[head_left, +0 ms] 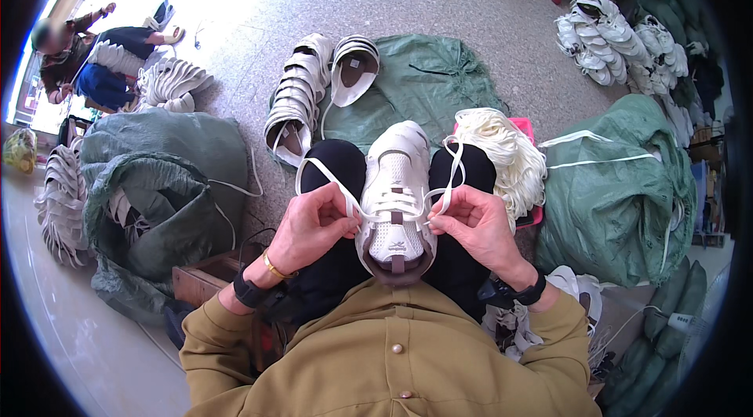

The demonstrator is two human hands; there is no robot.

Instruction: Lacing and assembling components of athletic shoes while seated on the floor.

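At frame centre, a white mesh sneaker [396, 197] rested between the person's dark-clad knees. Its flat white lace [392, 201] already crossed several eyelet rows; the loose ends remained untied, so the lacing seemed well along. The left hand [314, 225] and right hand [474, 225] each pinched one lace end tight beside the shoe.
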